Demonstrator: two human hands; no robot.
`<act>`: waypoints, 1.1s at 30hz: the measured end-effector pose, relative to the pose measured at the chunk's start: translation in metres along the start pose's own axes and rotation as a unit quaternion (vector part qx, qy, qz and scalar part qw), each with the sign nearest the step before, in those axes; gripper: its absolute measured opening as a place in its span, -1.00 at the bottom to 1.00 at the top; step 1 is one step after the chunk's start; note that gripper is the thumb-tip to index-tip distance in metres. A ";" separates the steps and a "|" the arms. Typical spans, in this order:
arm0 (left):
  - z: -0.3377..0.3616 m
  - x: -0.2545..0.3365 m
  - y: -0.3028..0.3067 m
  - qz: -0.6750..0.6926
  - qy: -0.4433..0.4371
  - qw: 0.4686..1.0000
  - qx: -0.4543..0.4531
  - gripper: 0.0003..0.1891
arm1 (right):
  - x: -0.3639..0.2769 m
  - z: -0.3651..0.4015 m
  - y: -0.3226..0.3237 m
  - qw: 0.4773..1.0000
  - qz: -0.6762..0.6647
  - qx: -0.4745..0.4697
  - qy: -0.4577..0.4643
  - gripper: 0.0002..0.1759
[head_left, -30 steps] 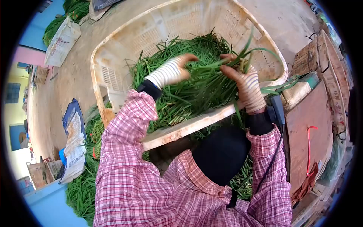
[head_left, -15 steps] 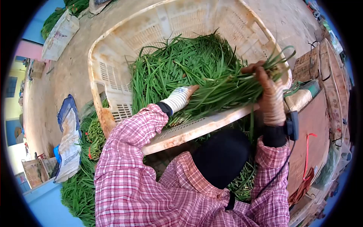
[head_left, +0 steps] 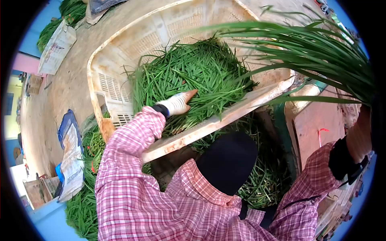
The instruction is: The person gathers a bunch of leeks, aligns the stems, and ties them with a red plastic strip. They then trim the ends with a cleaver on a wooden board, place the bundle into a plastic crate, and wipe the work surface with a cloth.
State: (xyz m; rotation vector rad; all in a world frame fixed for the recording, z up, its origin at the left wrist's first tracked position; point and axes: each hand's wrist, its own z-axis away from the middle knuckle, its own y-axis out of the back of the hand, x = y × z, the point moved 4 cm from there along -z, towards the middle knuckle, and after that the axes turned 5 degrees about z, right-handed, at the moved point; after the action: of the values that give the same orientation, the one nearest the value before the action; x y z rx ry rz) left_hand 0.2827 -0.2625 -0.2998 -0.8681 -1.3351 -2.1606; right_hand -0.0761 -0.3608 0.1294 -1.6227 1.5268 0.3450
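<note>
A pile of loose green garlic chives (head_left: pixel 181 76) lies in a large, stained white plastic crate (head_left: pixel 124 40). My left hand (head_left: pixel 179 103), in a white knit glove with bare fingertips, rests on the pile with its fingers stretched out. At the far right my right hand (head_left: pixel 361 130) is raised outside the crate, partly lost in the dark edge of the view. It grips a bunch of garlic chives (head_left: pixel 321 50) by the stem end, and the long leaves fan out leftward over the crate's right side.
More chives (head_left: pixel 263 184) lie below the crate by my lap. Tied bundles (head_left: pixel 95 146) and loose leaves lie at the left, beside a blue-and-white sack (head_left: pixel 72 160). A brown board (head_left: pixel 317 124) stands at the right. Another white crate (head_left: pixel 58 46) sits at the upper left.
My right hand has lifted the bunch out of the crate and swung it far right. My left hand has come off the bunch and shifted slightly left onto the pile.
</note>
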 end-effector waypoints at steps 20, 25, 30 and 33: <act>-0.078 -0.149 0.120 0.394 0.257 0.737 0.485 -0.64 | 0.224 0.169 0.031 0.921 0.239 -0.245 -0.184 -0.66; -0.022 -0.091 0.254 0.627 -0.127 0.603 0.476 -0.63 | 0.225 0.168 0.032 0.919 0.256 -0.240 -0.177 -0.73; 0.005 0.011 0.261 -0.223 0.180 0.894 0.344 -0.39 | 0.226 0.170 0.034 0.924 0.256 -0.231 -0.164 -0.75; -0.020 -0.018 0.145 -0.013 0.195 0.972 0.134 -0.52 | 0.223 0.172 0.029 0.934 0.230 -0.205 -0.182 -0.76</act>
State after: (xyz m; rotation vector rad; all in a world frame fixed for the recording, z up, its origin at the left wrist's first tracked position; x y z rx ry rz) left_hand 0.3860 -0.3414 -0.2299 -0.3026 -1.3891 -1.9738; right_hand 0.0046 -0.3829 -0.1413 -1.3728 1.5934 1.2227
